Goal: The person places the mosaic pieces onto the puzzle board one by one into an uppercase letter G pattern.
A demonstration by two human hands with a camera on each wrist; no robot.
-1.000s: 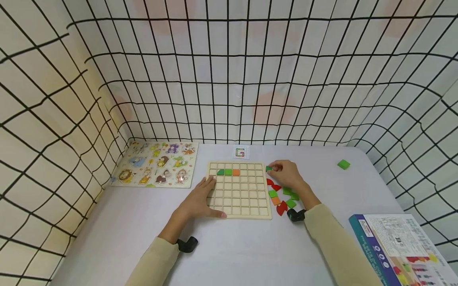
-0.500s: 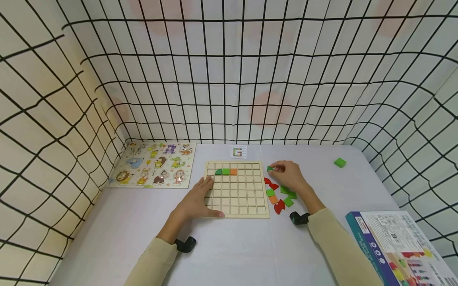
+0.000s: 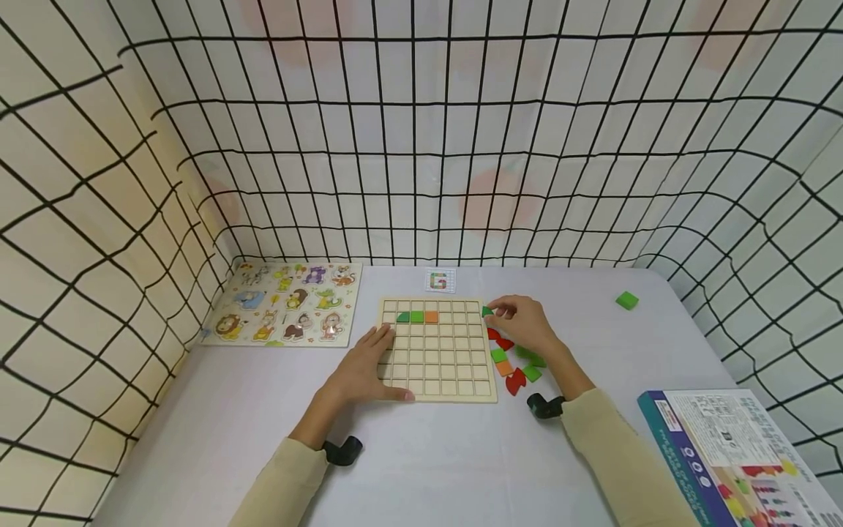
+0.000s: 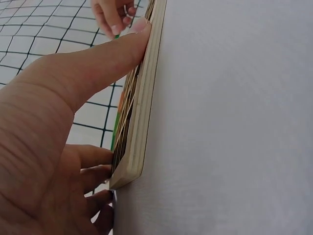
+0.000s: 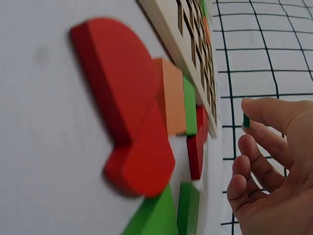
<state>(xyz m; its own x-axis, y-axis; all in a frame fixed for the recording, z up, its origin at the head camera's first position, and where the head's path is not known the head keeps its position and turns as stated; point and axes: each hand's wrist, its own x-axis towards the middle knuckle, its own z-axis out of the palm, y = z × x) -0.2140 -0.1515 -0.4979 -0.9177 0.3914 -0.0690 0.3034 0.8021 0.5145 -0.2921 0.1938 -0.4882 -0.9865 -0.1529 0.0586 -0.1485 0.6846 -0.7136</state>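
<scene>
My left hand (image 3: 362,366) rests at the near left corner of a wooden grid board (image 3: 437,366), its thumb (image 4: 105,66) straight along the front edge and the other fingers by the left side. In the upper rows sit a dark green rounded tile (image 3: 403,317), a light green square tile (image 3: 417,317) and an orange square tile (image 3: 431,317). Just off the board's right edge, my right hand (image 3: 527,326) pinches a small dark green tile (image 5: 246,119) between thumb and index finger. The tile's full shape is hidden by the fingertips.
Loose red pieces (image 5: 115,73), green tiles (image 3: 532,374) and an orange tile (image 3: 503,368) lie right of the board. A patterned card (image 3: 440,280) lies behind it. An animal puzzle (image 3: 283,304) is at left, a lone green tile (image 3: 627,300) and a box (image 3: 731,439) at right.
Over the last half second my right hand has moved slightly left with the dark green tile, up to the board's right edge. My left hand keeps its place on the board.
</scene>
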